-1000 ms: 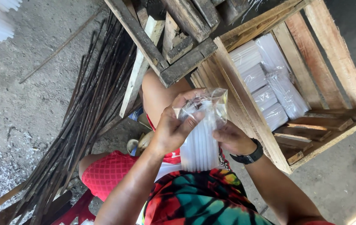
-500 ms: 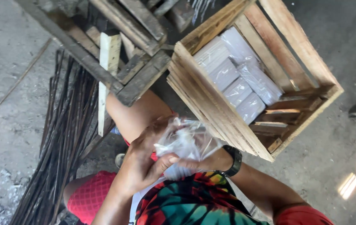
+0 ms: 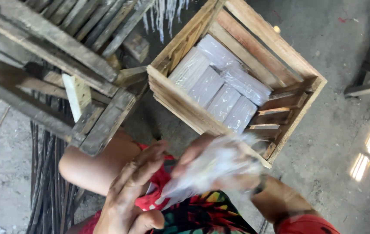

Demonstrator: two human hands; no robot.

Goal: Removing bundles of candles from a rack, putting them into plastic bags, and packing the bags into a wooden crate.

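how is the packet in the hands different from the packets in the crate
The held packet is blurred and tilted, gripped by the right hand above the lap; the packets in the wooden crate lie flat in tidy rows. Its loose plastic looks crumpled, while theirs look smooth. The left hand is open beside it. All are clear bags of white sticks.

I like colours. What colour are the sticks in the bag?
White sticks in a clear bag, head view.

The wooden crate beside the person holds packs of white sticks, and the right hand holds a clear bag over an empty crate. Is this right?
Not quite. In the head view the wooden crate is not empty: wrapped packs of white sticks lie in it. The right hand does hold the clear bag.
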